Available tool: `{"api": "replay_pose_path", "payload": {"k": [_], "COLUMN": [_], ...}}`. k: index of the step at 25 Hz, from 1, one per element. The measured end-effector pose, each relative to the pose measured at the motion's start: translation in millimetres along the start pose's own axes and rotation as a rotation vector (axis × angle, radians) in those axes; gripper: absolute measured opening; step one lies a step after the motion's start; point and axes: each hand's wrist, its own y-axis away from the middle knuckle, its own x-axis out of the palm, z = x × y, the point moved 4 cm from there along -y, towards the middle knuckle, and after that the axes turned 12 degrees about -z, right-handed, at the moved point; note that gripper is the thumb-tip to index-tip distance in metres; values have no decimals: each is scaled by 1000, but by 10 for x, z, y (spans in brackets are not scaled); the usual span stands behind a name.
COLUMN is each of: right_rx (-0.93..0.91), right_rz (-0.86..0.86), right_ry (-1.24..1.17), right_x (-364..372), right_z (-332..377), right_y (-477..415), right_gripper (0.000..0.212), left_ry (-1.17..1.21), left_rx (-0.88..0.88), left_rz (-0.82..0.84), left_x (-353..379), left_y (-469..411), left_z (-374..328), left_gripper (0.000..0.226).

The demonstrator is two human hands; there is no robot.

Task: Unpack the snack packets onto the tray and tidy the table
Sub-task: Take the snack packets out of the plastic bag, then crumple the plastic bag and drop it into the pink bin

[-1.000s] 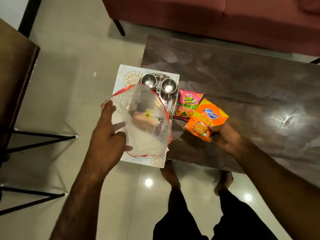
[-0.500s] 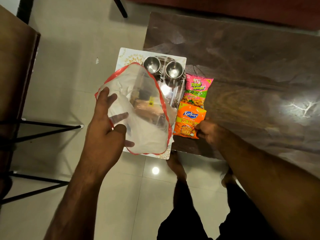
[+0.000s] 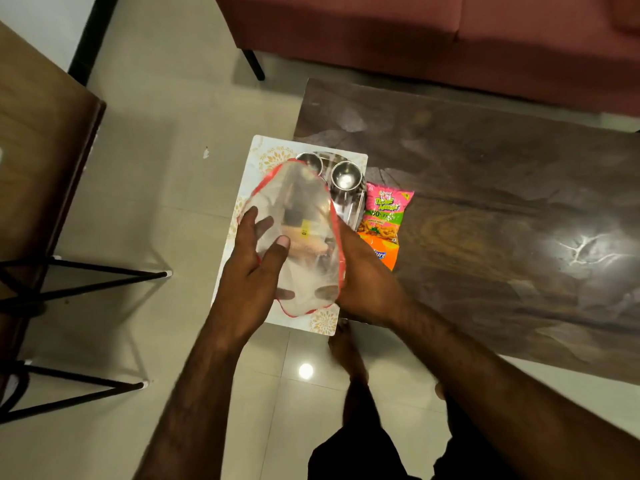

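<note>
Both hands' grip on crinkly clear red-edged bag [image 3: 298,237], left hand [image 3: 252,271], right hand [image 3: 367,282]

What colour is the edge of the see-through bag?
Red. The bag has a thin red rim, clearest in the head view.
</note>
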Motion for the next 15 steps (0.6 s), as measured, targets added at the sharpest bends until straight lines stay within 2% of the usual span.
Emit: {"api": "replay_pose_path", "payload": {"k": [3,6,8,10,13,15], "right_rx": [-60,-107,-109,-118,-83,-47], "right_rz": [64,8,8,-36,-128,-188], "right_ry": [133,155,185,266,340,404], "right_x": [87,-11,-153,-333,-630,-831], "right_z": [362,558,660,722,758,780], "right_y": [0,107,172,243,325,369], "right_gripper": [97,88,88,93,106,115], "left_ry": [20,-88,-63,63,327,462], "left_rx": [-7,85,171,195,74,-10], "left_rz": [108,160,108,18,-126,-188], "left_x": [76,129,101,2,-179,-283], "left_y": [164,296,362,399,404,432], "left_z": [-114,-179,-224,-286,-343,-364], "left_gripper": [75,77,66,62,68,62]}}
